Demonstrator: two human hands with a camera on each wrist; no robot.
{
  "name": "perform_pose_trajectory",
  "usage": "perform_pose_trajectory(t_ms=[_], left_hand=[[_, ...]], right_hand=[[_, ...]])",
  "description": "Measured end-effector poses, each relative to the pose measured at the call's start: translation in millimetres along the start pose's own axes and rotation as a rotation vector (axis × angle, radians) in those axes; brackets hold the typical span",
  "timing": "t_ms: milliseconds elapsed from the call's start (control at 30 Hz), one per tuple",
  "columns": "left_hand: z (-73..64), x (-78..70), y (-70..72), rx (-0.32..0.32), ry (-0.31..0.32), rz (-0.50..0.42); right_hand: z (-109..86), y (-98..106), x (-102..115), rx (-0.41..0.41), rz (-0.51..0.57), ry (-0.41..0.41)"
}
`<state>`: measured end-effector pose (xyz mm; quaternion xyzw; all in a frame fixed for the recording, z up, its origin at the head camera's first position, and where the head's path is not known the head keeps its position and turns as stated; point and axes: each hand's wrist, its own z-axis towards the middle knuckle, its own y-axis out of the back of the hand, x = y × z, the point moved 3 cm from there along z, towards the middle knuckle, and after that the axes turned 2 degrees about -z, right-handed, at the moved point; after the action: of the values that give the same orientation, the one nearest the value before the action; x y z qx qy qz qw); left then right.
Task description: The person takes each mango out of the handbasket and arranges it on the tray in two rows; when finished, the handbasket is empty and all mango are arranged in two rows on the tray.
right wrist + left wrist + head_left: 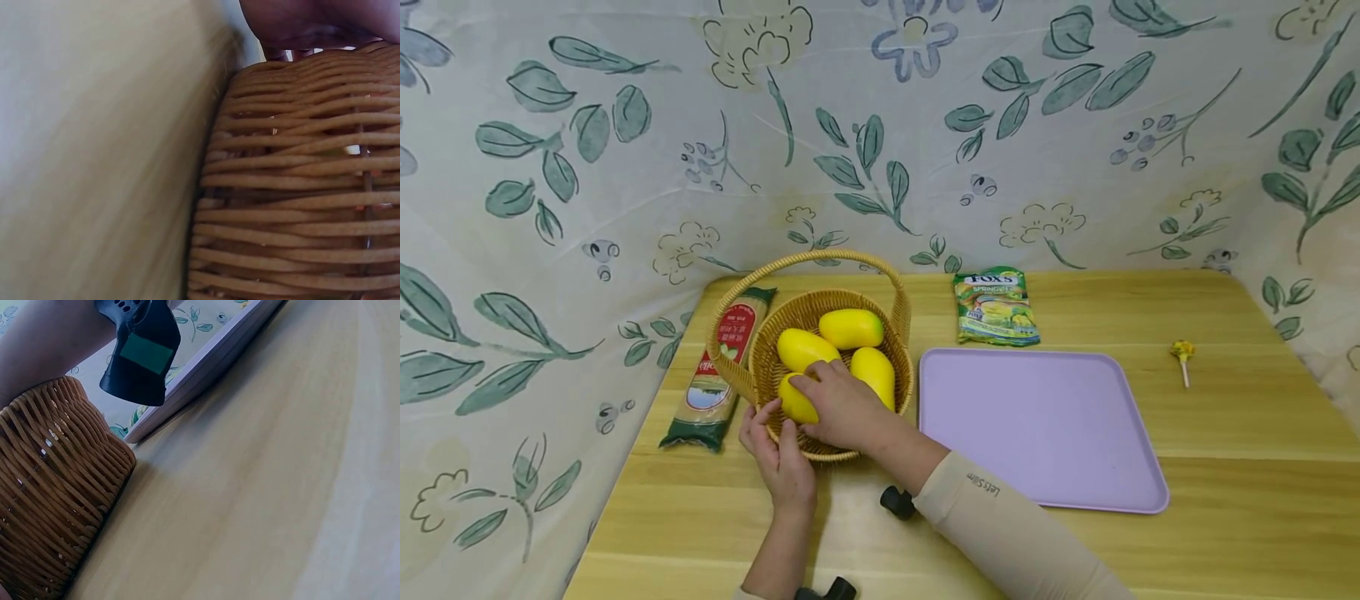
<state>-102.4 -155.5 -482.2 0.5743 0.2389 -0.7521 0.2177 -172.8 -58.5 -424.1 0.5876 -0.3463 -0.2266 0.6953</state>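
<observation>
A round wicker basket [831,457] with a tall hoop handle holds several yellow mangoes, one of them a mango [852,328] with a greenish end. My right hand [842,407] reaches in over the near rim and grips the nearest mango [796,402], partly covering it. At the near left rim, my left hand [782,458] holds the basket, fingers and thumb at its edge. The left wrist view has the woven side [56,494] close up, the right forearm [50,344] above it. Weave [300,187] fills much of the right wrist view.
A pasta packet [718,375] lies left of the basket, partly behind its handle. To the right is a lilac tray [1037,429], with a green Fox's candy bag [996,307] behind it. Farther right lies a yellow lollipop [1183,353]. Patterned cloth [865,125] hangs behind the wooden table.
</observation>
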Motion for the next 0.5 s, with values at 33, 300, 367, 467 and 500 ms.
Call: perform_pose_trajectory(t_ms=[33, 300, 367, 467, 500], left_hand=[[0.0, 0.4, 0.2, -0.001, 0.003, 0.001], [0.1, 0.2, 0.3, -0.005, 0.006, -0.001], [0.4, -0.1, 0.1, -0.007, 0.004, 0.000], [0.8, -0.7, -0.1, -0.008, 0.006, 0.003], [1.0, -0.6, -0.2, -0.008, 0.005, 0.002]], right_hand=[[-0.2, 0.2, 0.0, -0.002, 0.003, 0.001], [-4.5, 11.4, -2.4, -0.055, 0.035, -0.019], [-5.9, 18.1, -4.6, -0.076, 0.058, -0.031], [-8.1, 31.5, -9.7, -0.116, 0.118, -0.048], [-9.1, 37.1, -11.7, -0.127, 0.145, -0.051]])
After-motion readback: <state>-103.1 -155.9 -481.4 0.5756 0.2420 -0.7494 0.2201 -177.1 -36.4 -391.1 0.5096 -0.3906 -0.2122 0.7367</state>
